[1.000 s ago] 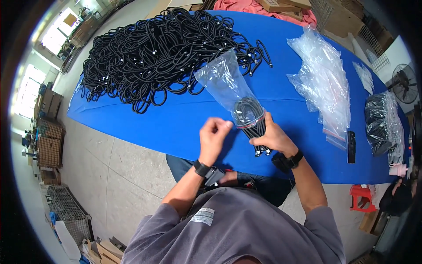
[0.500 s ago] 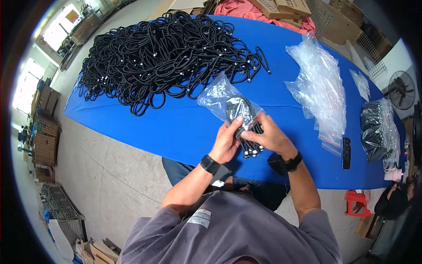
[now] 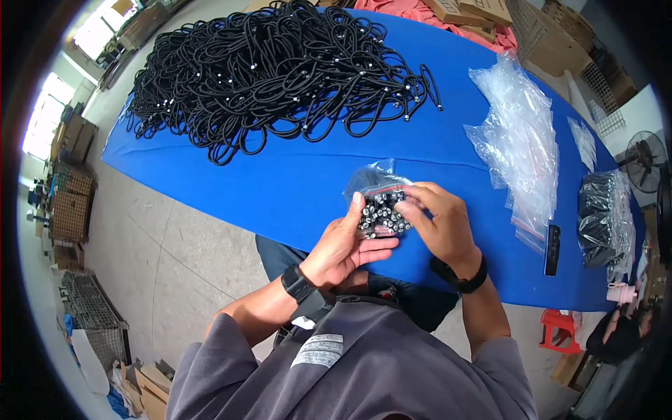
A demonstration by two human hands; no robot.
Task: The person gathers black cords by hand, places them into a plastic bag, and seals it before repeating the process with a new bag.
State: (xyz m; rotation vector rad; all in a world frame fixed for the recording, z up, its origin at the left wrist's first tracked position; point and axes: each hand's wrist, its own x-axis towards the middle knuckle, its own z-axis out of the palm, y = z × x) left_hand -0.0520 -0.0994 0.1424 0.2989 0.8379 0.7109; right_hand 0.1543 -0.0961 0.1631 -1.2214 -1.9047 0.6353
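Note:
In front of my body I hold a clear zip bag [image 3: 371,176] with a red strip along its mouth. A bundle of black cords [image 3: 384,215] with metal-tipped ends sits in it, the ends facing me at the opening. My left hand [image 3: 344,245] cradles the bundle from the left and below, thumb along its side and fingers stretched under it. At the right side of the mouth my right hand [image 3: 442,222] grips the bag's edge, fingers behind and thumb close to the tips. The cords' looped far part is mostly hidden.
A large heap of black looped cords [image 3: 266,77] covers the far left of the blue table [image 3: 280,178]. Loose clear bags [image 3: 521,126] lie to the right, beside a black handheld object [image 3: 552,250] and packed bags of black cords [image 3: 598,217]. A fan [image 3: 645,154] stands beyond.
The bundle has tipped up, so its metal ends now face me instead of pointing down. My left hand has moved beneath it, and my right hand has shifted to the bag's mouth.

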